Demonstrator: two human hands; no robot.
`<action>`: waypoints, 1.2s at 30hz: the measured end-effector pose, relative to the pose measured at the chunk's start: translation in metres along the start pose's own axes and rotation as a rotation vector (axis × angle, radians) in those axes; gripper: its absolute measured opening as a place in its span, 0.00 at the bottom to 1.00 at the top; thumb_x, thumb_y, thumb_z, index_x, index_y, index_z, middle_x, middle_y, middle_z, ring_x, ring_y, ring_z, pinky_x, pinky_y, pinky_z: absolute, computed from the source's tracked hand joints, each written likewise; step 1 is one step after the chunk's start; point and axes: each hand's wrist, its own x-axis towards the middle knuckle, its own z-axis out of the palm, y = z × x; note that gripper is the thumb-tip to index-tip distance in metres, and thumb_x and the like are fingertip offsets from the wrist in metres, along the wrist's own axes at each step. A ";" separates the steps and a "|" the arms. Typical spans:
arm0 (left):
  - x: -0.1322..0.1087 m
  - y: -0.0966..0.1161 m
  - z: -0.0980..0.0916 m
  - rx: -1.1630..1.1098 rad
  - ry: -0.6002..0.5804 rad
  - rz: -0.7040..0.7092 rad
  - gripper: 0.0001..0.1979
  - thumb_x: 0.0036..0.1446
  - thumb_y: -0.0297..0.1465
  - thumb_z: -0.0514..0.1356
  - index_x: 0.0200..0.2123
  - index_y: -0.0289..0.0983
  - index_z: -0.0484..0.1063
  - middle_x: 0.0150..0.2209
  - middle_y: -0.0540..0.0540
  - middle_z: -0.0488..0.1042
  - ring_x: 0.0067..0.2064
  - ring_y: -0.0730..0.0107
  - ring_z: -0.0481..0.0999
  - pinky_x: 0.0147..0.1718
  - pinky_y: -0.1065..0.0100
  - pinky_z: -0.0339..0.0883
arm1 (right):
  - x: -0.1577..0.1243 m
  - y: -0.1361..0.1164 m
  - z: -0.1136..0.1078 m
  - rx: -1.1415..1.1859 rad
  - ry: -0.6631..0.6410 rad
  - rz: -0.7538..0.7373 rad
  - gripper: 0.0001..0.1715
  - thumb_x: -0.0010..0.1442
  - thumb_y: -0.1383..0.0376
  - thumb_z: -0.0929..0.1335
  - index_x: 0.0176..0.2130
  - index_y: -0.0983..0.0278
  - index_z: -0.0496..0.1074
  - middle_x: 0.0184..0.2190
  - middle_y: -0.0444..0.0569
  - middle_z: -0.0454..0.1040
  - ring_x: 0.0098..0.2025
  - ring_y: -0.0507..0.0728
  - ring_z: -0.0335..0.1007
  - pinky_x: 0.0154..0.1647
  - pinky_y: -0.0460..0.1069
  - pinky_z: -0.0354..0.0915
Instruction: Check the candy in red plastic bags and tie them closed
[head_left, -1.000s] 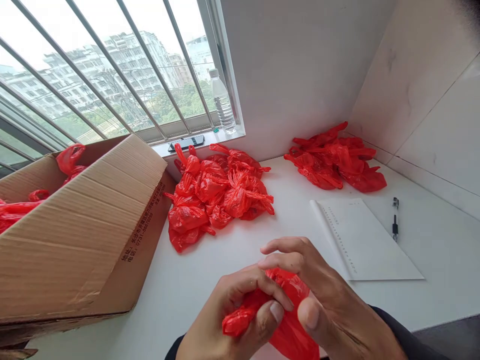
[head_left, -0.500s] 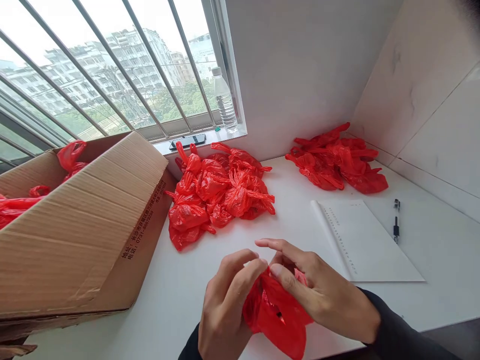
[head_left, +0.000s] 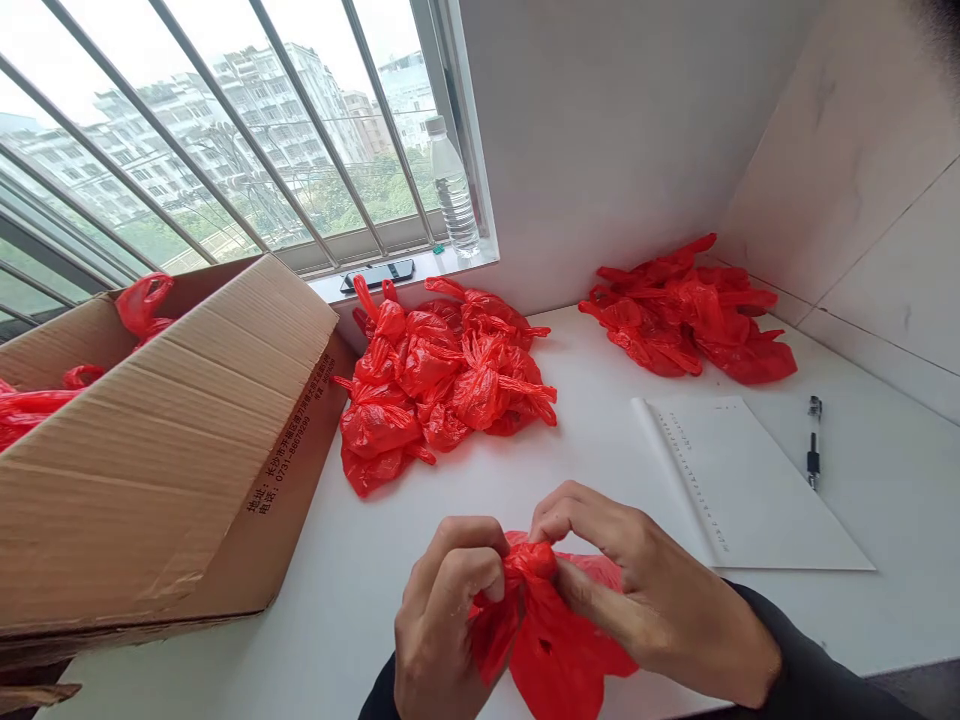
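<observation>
A thin red plastic bag (head_left: pixel 559 635) is between my hands at the near edge of the white table (head_left: pixel 600 460). Its top is twisted into a bunched knot. My left hand (head_left: pixel 450 605) has curled fingers closed on the left side of the bunch. On the right side, my right hand (head_left: pixel 634 580) pinches the plastic by the knot with thumb and fingers. The lower part of the bag hangs loose and spreads below my hands. Whatever lies inside the bag cannot be made out.
Several knotted red bags (head_left: pixel 450 370) are heaped beside a cardboard box (head_left: pixel 165 470) holding more. Another pile of red bags (head_left: pixel 690 310) lies by the wall. A notebook (head_left: pixel 757 490) and pen (head_left: pixel 814 445) rest at right. The sill holds a phone (head_left: pixel 377 276) and water bottle (head_left: pixel 454 195).
The top of the bag has been drawn together into a tighter knot. My right fingers, raised and apart before, have curled down onto the plastic. The view has shifted slightly.
</observation>
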 end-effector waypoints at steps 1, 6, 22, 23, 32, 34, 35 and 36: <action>0.000 0.000 0.000 -0.009 -0.001 -0.006 0.16 0.59 0.13 0.55 0.34 0.41 0.60 0.35 0.49 0.70 0.33 0.74 0.72 0.28 0.75 0.69 | 0.000 0.001 0.001 -0.003 0.026 -0.008 0.04 0.69 0.67 0.64 0.43 0.60 0.69 0.44 0.45 0.73 0.45 0.54 0.72 0.48 0.49 0.66; -0.004 0.000 0.001 -0.034 -0.005 -0.014 0.16 0.59 0.12 0.57 0.36 0.40 0.62 0.37 0.49 0.71 0.35 0.74 0.74 0.30 0.73 0.71 | -0.003 -0.002 0.003 0.065 0.098 0.063 0.05 0.72 0.65 0.62 0.44 0.57 0.67 0.41 0.42 0.74 0.41 0.53 0.73 0.42 0.47 0.68; -0.054 -0.014 -0.029 0.310 -0.192 -0.095 0.17 0.63 0.16 0.58 0.30 0.40 0.57 0.47 0.45 0.69 0.48 0.65 0.73 0.47 0.63 0.69 | -0.039 0.048 -0.028 -0.431 0.424 0.182 0.06 0.72 0.59 0.64 0.42 0.56 0.69 0.36 0.43 0.70 0.37 0.56 0.66 0.33 0.49 0.64; -0.062 -0.016 -0.030 0.301 -0.220 -0.156 0.17 0.64 0.17 0.58 0.29 0.40 0.56 0.45 0.47 0.70 0.45 0.67 0.74 0.43 0.65 0.70 | -0.044 0.055 -0.031 -0.423 0.423 0.250 0.08 0.72 0.56 0.64 0.42 0.55 0.69 0.36 0.43 0.71 0.37 0.56 0.66 0.28 0.48 0.62; -0.084 -0.014 0.019 -0.044 -0.067 -0.617 0.27 0.72 0.36 0.53 0.71 0.50 0.51 0.74 0.43 0.53 0.75 0.55 0.50 0.69 0.47 0.54 | -0.058 0.054 0.023 -0.061 0.365 0.253 0.09 0.76 0.53 0.58 0.45 0.54 0.60 0.65 0.46 0.66 0.66 0.58 0.64 0.62 0.55 0.67; -0.085 -0.016 0.033 0.024 -0.171 -0.502 0.31 0.73 0.34 0.51 0.74 0.50 0.45 0.76 0.46 0.49 0.76 0.55 0.43 0.71 0.46 0.47 | -0.060 0.063 0.042 -0.118 0.324 0.204 0.06 0.76 0.56 0.59 0.47 0.54 0.59 0.68 0.47 0.63 0.69 0.59 0.59 0.65 0.58 0.65; -0.086 -0.018 0.039 0.057 -0.214 -0.457 0.31 0.73 0.32 0.50 0.74 0.50 0.44 0.76 0.47 0.48 0.77 0.56 0.41 0.72 0.46 0.45 | -0.061 0.071 0.051 -0.170 0.298 0.179 0.05 0.76 0.57 0.59 0.48 0.54 0.60 0.69 0.48 0.61 0.70 0.59 0.58 0.66 0.59 0.65; -0.088 -0.021 0.045 0.088 -0.245 -0.428 0.31 0.73 0.31 0.49 0.75 0.49 0.43 0.77 0.48 0.47 0.77 0.57 0.41 0.72 0.47 0.45 | -0.062 0.080 0.059 -0.236 0.270 0.151 0.05 0.75 0.58 0.59 0.49 0.54 0.60 0.70 0.49 0.61 0.70 0.60 0.57 0.66 0.59 0.66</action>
